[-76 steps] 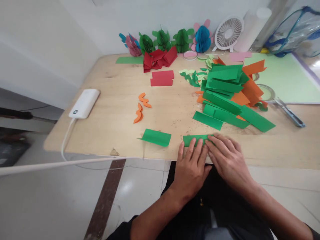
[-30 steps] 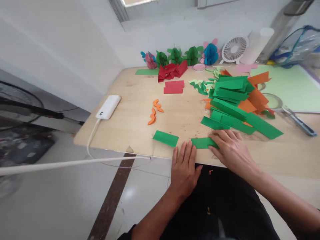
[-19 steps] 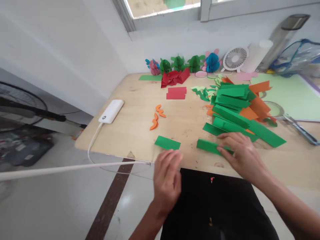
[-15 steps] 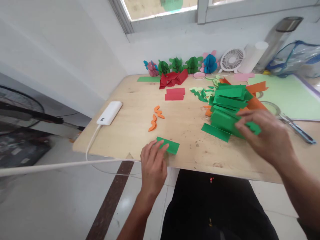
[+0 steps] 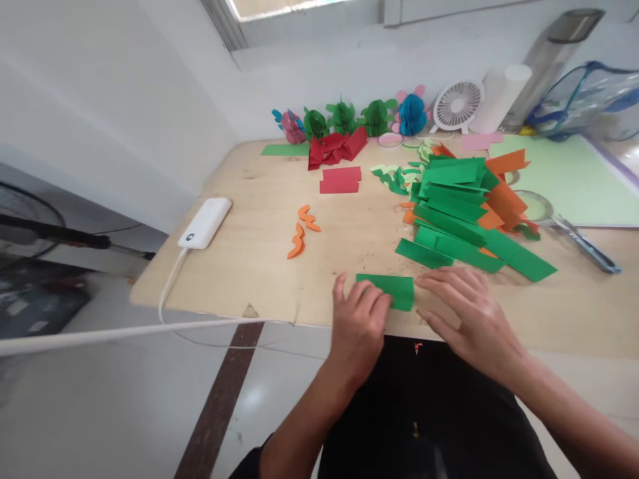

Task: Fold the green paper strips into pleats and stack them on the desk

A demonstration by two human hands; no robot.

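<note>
Near the table's front edge lies a green paper strip [image 5: 399,291]. My left hand [image 5: 360,322] is over its left part, fingers curled and touching it; the fingertips partly hide the paper. At the strip's right end is my right hand [image 5: 466,313], its fingers apart and nothing visible between them. A loose pile of green strips [image 5: 452,206] spreads just beyond my right hand, with orange paper pieces [image 5: 506,199] under and beside it. Two orange wavy cutouts [image 5: 297,241] rest to the left, and red strips [image 5: 340,181] lie farther back.
Paper figures [image 5: 343,120] stand along the wall behind folded red paper [image 5: 335,149]. A white power bank [image 5: 206,223] with a cable sits at the left. Toward the right are a small fan [image 5: 458,105], scissors [image 5: 584,243], a light green sheet [image 5: 564,173] and a bottle [image 5: 554,63].
My left hand and the green strip have moved right along the front edge. My right hand has left the green pile and come down to the strip's right end. The view has shifted slightly.
</note>
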